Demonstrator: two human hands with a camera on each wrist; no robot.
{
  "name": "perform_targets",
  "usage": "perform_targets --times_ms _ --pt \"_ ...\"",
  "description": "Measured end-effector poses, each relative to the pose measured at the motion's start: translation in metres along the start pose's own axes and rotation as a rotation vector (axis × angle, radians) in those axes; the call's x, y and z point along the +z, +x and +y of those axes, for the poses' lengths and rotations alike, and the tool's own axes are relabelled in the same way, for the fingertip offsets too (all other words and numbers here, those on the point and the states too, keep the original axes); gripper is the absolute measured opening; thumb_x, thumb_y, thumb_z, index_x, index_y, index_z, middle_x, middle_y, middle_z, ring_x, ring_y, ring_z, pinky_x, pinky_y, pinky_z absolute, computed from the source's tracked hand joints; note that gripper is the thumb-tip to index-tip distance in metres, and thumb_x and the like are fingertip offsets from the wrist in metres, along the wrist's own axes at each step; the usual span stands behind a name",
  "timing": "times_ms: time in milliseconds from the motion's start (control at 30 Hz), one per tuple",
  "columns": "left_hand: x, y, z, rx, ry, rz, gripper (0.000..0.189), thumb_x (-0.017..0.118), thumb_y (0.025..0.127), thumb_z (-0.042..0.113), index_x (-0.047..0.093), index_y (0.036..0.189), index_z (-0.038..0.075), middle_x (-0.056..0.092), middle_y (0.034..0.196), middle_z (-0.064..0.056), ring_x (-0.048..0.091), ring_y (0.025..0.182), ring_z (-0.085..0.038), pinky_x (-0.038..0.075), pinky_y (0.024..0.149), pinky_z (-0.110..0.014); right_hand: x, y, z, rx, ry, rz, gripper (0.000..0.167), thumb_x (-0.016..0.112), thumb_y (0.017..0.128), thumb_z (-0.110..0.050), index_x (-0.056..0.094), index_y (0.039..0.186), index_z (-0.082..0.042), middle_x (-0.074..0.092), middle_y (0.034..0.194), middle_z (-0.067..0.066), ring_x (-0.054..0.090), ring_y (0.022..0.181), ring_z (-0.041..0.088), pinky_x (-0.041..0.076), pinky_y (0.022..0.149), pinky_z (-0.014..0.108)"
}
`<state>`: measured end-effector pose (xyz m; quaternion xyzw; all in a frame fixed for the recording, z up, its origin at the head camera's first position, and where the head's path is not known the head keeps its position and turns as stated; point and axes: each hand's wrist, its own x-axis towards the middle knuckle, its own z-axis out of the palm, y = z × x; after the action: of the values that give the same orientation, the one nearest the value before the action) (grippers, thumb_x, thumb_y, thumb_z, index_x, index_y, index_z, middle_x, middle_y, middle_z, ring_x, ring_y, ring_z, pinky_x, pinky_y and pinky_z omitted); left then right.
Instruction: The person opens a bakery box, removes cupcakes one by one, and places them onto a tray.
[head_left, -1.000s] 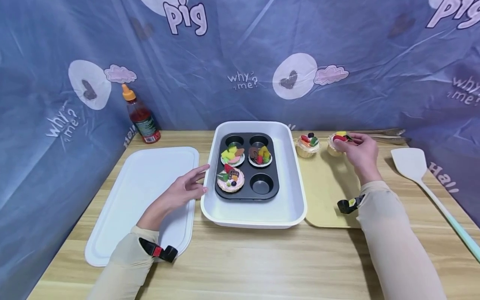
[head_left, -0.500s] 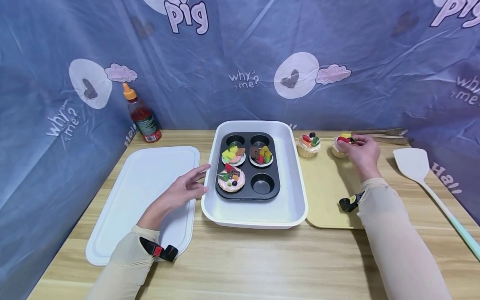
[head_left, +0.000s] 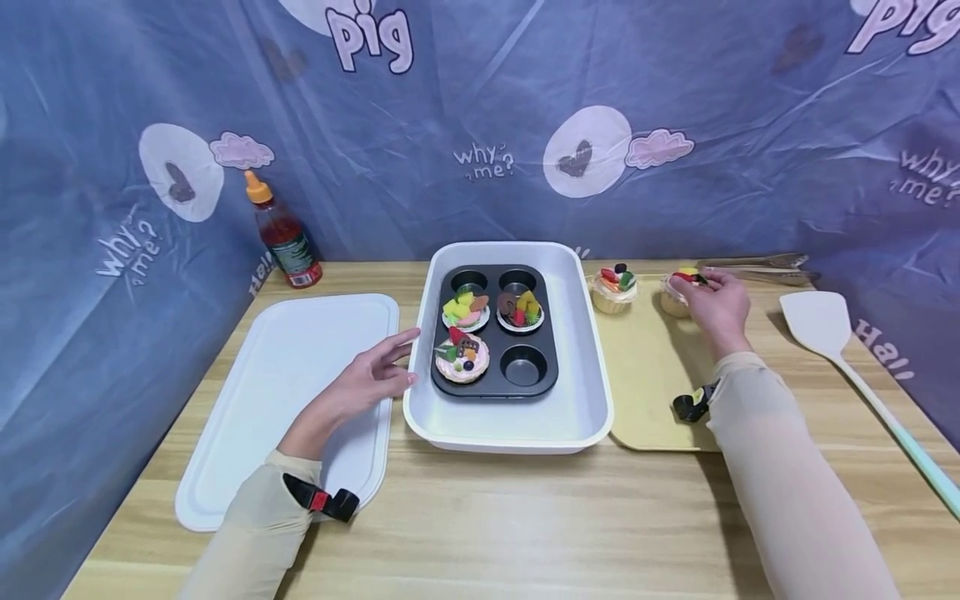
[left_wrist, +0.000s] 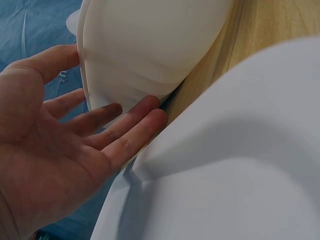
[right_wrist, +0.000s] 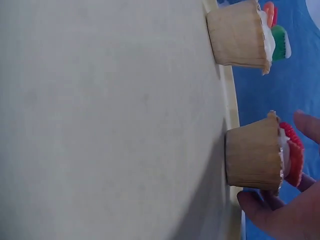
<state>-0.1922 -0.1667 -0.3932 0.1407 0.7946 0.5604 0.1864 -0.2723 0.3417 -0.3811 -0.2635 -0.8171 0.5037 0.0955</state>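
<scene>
My right hand (head_left: 718,307) has its thumb and fingers around a fruit-topped cupcake (head_left: 675,303), standing on the yellow tray (head_left: 637,400). In the right wrist view that cupcake (right_wrist: 252,156) has its base on the tray. Another cupcake (head_left: 613,293) stands just left of it. My left hand (head_left: 367,379) rests against the left side of the white basin (head_left: 581,421), fingers loosely extended. The left wrist view puts thumb and fingertips at the basin's rim and outer wall (left_wrist: 150,45). Inside the basin lies a black muffin tin (head_left: 491,387) with three fruit-topped cakes.
A white tray (head_left: 300,358) lies under my left forearm. At the back left stands a sauce bottle (head_left: 287,242). A white spatula (head_left: 817,325) with a green handle lies on the right, and tongs (head_left: 772,267) lie behind my right hand.
The right-hand cupcake has shifted slightly right, away from its neighbour, with my right hand around it. My left hand, the basin and the muffin tin hold their places.
</scene>
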Motion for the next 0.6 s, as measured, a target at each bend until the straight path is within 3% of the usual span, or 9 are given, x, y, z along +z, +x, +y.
perform_targets --times_ms 100,167,367,433,600 --pt "0.0 0.0 0.001 -0.005 -0.014 0.001 0.072 0.063 0.099 0.01 0.027 0.161 0.017 0.036 0.16 -0.022 0.061 0.12 -0.031 0.056 0.085 -0.023 -0.002 -0.006 -0.006 -0.007 0.002 -0.001 0.081 0.073 0.089 -0.048 0.041 0.153 -0.01 0.04 0.158 0.015 0.048 0.134 0.02 0.042 0.113 0.029" --pt "0.0 -0.001 0.001 -0.012 -0.019 0.005 0.072 0.063 0.099 0.01 0.027 0.161 0.017 0.036 0.16 -0.022 0.061 0.119 -0.029 0.056 0.085 -0.023 -0.004 -0.01 -0.011 -0.02 0.011 0.015 0.083 0.072 0.089 -0.049 0.039 0.154 -0.01 0.034 0.161 0.016 0.041 0.141 0.027 0.037 0.118 0.035" --pt "0.0 -0.001 0.001 -0.002 -0.025 -0.005 0.071 0.062 0.099 0.009 0.026 0.161 0.015 0.034 0.161 -0.023 0.061 0.119 -0.028 0.054 0.088 -0.023 -0.005 -0.026 -0.031 -0.084 0.044 0.123 0.077 0.074 0.088 -0.046 0.046 0.15 -0.01 0.04 0.157 0.013 0.046 0.14 0.025 0.037 0.117 0.029" --pt "0.0 -0.001 0.002 0.001 -0.029 -0.007 0.071 0.062 0.099 0.008 0.027 0.161 0.014 0.034 0.161 -0.023 0.06 0.119 -0.027 0.054 0.088 -0.022 -0.005 -0.034 -0.04 -0.1 0.058 0.152 0.074 0.074 0.088 -0.045 0.049 0.148 -0.01 0.043 0.156 0.012 0.042 0.142 0.021 0.035 0.117 0.027" --pt "0.0 -0.003 0.003 -0.005 -0.049 -0.007 0.071 0.062 0.099 0.007 0.027 0.161 0.015 0.034 0.161 -0.022 0.06 0.116 -0.024 0.053 0.087 -0.022 0.005 -0.057 -0.065 -0.128 0.121 0.174 0.064 0.076 0.088 -0.04 0.055 0.141 -0.011 0.05 0.15 0.008 0.051 0.127 0.011 0.04 0.109 0.022"
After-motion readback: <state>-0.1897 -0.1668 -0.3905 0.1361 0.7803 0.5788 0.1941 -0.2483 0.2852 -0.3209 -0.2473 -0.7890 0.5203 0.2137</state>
